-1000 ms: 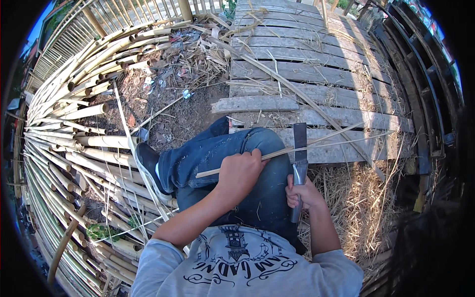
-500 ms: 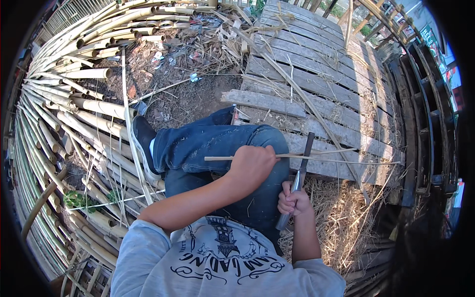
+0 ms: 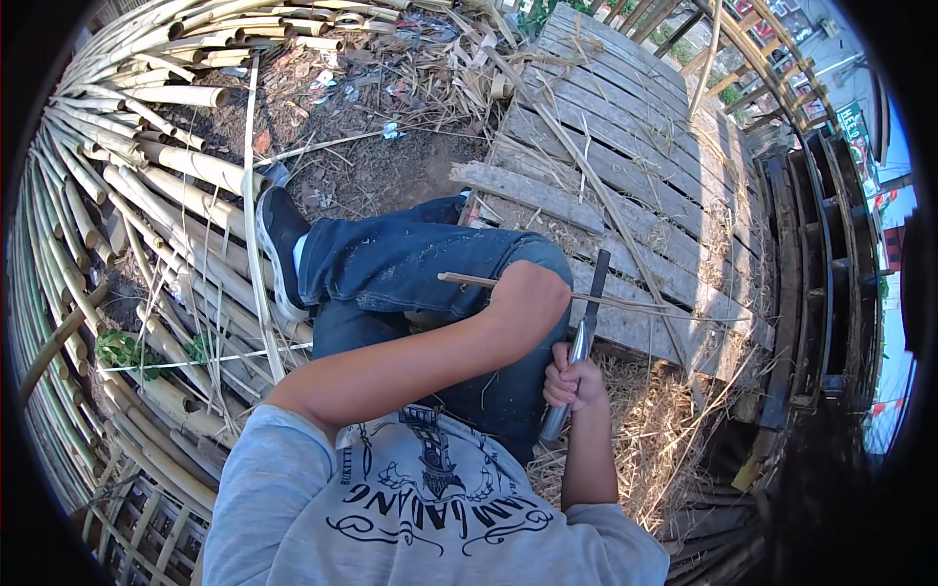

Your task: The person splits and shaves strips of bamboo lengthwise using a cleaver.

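Observation:
My left hand (image 3: 531,296) is closed around a thin bamboo strip (image 3: 465,280) over my bent knee. One end of the strip sticks out to the left of the fist; its thin far part reaches right, over the wooden slats. In my right hand (image 3: 575,382), beside the thigh, is a knife (image 3: 582,342) with a shiny metal handle and a dark narrow blade. The blade points up and away from me and crosses the strip just right of my left hand. My left fingers are mostly hidden behind the back of the hand.
A slatted wooden platform (image 3: 611,146) lies ahead on the right, with loose strips on it. Many bamboo poles (image 3: 200,176) are piled at left. Straw-like shavings (image 3: 655,430) cover the ground at right. Dark stacked frames (image 3: 816,264) stand at the far right.
My left hand has moved a little right and away from me with the strip, its wrist turned more over. The knife has shifted slightly in view and still crosses the strip.

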`<act>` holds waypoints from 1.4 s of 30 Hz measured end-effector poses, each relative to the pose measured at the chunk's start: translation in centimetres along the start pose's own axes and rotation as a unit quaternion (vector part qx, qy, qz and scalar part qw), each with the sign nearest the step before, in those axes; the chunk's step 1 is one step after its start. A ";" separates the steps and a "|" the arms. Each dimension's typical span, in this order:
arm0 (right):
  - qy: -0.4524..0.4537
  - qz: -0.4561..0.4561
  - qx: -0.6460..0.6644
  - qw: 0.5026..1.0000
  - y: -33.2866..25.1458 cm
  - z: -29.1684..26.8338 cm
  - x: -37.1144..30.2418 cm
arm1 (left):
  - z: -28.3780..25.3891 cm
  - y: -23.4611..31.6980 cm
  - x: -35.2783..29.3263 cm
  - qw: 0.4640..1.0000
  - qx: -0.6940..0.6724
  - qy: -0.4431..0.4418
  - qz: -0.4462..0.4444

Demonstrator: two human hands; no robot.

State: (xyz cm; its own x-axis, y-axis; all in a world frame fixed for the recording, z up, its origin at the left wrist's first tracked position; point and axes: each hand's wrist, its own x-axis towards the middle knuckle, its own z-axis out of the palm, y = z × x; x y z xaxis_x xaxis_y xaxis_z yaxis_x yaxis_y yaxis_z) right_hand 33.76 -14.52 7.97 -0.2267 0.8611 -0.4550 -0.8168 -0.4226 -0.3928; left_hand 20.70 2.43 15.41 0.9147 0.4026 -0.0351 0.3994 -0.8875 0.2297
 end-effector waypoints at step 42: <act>-0.010 0.050 -0.011 0.999 1.9 4.5 -0.6 | -2.7 -9.0 -9.0 0.887 -0.409 0.213 -0.027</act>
State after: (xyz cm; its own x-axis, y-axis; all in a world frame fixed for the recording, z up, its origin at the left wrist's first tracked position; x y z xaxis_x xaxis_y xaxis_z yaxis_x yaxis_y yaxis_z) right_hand 29.93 -14.61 11.08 -0.3182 0.8194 -0.4767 -0.7774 -0.5133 -0.3634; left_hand 8.75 7.40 16.30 0.7195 0.6424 0.2639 0.1041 -0.4754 0.8736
